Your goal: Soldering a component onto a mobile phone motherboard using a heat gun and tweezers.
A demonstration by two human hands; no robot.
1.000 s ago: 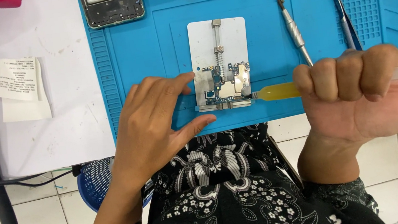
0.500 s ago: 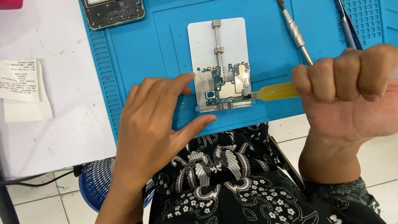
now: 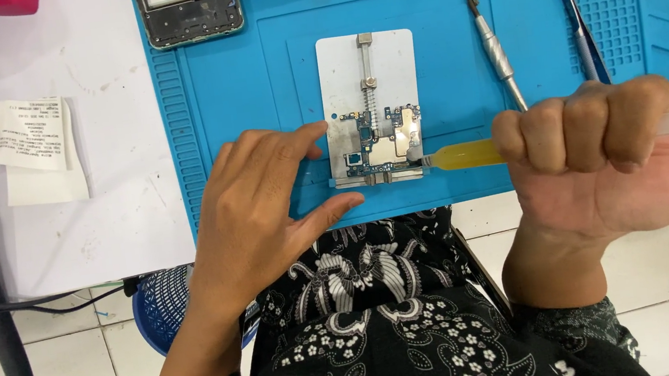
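Head view: a white clamp plate (image 3: 366, 65) lies flat on a blue work mat (image 3: 276, 59) that covers part of the bench (image 3: 108, 216). A small circuit board (image 3: 380, 141) sits gripped in the plate's lower half, against the bottom rail.

The left hand (image 3: 257, 214) rests on the mat just beside the plate, spread open and holding nothing; its forefinger tip touches the plate's left edge and its thumb lies along the mat's near edge below the rail.

The right hand (image 3: 603, 155) is curled into a fist around a yellow, translucent pry tool (image 3: 466, 155). The tool runs level from the fist to the left, and its tip meets the right edge of the circuit board.

Behind the right hand a metal screwdriver (image 3: 494, 49) and blue-handled tweezers (image 3: 581, 30) lie on the mat, apart from each other. At the mat's far edge is an opened phone body (image 3: 189, 10). A folded paper slip (image 3: 35, 135) lies on the bench left of the mat
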